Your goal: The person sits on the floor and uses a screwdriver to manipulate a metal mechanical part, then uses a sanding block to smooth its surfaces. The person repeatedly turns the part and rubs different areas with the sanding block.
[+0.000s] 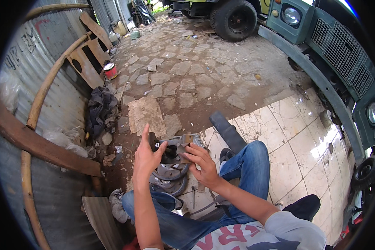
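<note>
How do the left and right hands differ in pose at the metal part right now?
The left hand has its fingers extended toward the picture's top; the right hand has bent fingers pointing leftward. The left forearm rises nearly straight from the lower edge, while the right forearm slants in from the lower right. Both hands are bare and at the metal part.

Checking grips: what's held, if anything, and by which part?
The right hand holds a metal part by its right side; whether the left hand grips is unclear.
</note>
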A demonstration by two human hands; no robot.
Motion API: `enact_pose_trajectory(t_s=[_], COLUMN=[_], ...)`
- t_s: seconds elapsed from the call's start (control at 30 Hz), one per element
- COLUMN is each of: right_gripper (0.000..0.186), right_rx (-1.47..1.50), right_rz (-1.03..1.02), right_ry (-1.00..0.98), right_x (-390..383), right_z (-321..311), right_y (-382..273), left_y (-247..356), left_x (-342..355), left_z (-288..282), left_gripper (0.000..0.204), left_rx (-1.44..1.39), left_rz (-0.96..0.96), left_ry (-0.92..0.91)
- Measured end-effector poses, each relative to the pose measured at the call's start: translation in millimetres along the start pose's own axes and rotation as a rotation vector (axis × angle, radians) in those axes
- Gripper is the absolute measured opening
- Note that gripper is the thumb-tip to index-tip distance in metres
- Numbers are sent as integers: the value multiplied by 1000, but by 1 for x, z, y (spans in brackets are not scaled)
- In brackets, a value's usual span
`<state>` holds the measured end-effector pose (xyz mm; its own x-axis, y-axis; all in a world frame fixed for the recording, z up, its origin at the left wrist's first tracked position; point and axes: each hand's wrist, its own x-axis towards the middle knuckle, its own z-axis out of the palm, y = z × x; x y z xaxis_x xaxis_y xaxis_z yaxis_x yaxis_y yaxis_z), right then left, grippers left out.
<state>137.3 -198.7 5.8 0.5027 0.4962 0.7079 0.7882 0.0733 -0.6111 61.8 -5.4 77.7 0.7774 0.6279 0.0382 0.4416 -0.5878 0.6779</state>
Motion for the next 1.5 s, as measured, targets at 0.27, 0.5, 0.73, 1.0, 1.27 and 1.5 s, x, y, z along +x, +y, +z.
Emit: enact_pose_trajectory(t_s=[0.27, 0.5, 0.73, 1.0, 1.27, 1.5], right_gripper=[53, 56, 56, 56, 56, 56], right_rx=[1, -105, -114, -59, -46, -57], right_rz=[-14, -37, -54, 4, -13, -33], right_ry=[14, -1, -27, 38, 1, 2], right_x=[-7, -14, -20, -22, -26, -22], right_z=[-1, -5, -12, -15, -20, -11], right_y=[-1, 2, 3, 3, 9, 5], left_y=[8, 5, -15, -11, -10, -18], left_x=[-3, -8, -3, -9, -12, -12], left_z=[1, 2, -5, 11, 17, 21], left_gripper=[89, 78, 87, 83, 69, 68], left_rx=[-16, -24, -202, -311, -414, -403], left_rz=[-174, -83, -120, -53, -100, -80], left_ry=[-24, 15, -173, -133, -120, -39])
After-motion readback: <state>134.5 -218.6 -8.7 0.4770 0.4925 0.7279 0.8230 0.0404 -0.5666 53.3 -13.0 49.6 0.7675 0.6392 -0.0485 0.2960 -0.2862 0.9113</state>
